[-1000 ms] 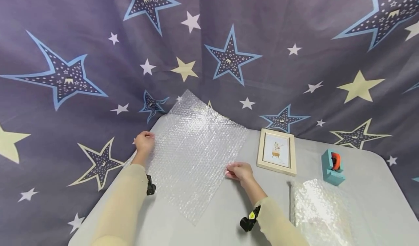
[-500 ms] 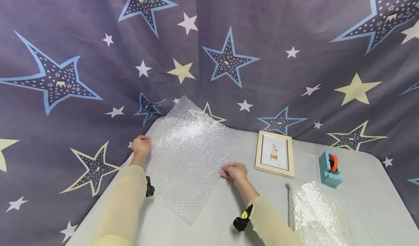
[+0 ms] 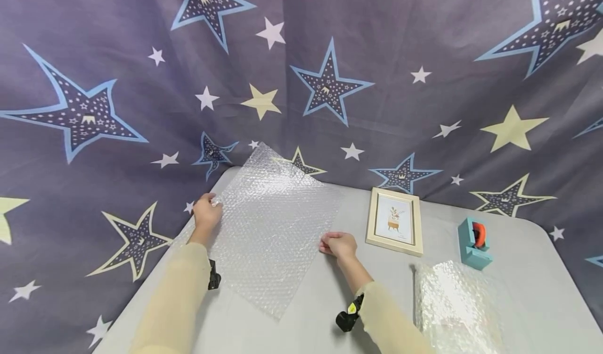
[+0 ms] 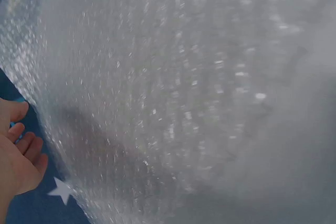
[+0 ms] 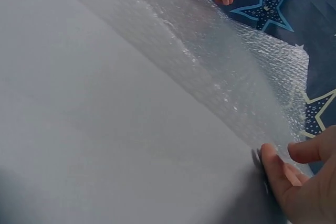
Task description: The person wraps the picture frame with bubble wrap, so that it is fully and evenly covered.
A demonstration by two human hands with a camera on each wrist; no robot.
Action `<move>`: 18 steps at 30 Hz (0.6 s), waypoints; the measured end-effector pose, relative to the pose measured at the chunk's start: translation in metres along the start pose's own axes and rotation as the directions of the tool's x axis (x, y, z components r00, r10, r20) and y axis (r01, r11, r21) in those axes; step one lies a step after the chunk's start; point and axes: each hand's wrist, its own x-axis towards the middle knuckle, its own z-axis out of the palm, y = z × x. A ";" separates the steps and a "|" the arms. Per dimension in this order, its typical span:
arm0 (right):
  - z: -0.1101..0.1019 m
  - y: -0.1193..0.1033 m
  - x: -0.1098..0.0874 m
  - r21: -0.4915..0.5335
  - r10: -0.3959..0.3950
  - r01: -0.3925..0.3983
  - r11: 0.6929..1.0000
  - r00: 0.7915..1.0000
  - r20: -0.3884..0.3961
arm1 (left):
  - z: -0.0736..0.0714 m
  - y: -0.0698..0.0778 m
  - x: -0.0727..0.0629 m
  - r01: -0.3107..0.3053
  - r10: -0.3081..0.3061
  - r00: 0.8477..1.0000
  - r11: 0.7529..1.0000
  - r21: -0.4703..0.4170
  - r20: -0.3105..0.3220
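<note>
Right hand (image 3: 340, 245) pinching bubble wrap (image 3: 278, 223) at right edge, probably steadying it; left hand (image 3: 207, 213) slack beside left edge, thumb apart; picture frame (image 3: 394, 221) farther right, likely leaving room.

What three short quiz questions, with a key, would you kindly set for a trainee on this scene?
1. Multiple choice: what colour is the body of the tape dispenser? a) black b) teal c) yellow
2. True or false: in the head view, the picture frame is to the right of the bubble wrap sheet.
3. Short answer: what does the person's right hand hold by its edge?

Key: 1 b; 2 true; 3 the bubble wrap sheet.
</note>
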 end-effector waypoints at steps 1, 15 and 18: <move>-0.001 -0.001 -0.001 -0.001 -0.002 0.002 1.000 1.000 0.001 | 0.000 0.002 -0.003 -0.010 0.010 1.000 1.000 0.017 0.013; -0.047 -0.023 -0.009 -0.102 -0.037 0.041 0.994 0.998 0.045 | 0.022 0.025 -0.068 -0.237 0.197 0.938 0.965 0.112 0.287; -0.063 -0.032 -0.014 -0.115 -0.067 0.073 0.991 0.996 0.054 | 0.027 0.037 -0.084 -0.259 0.213 0.921 0.960 0.105 0.325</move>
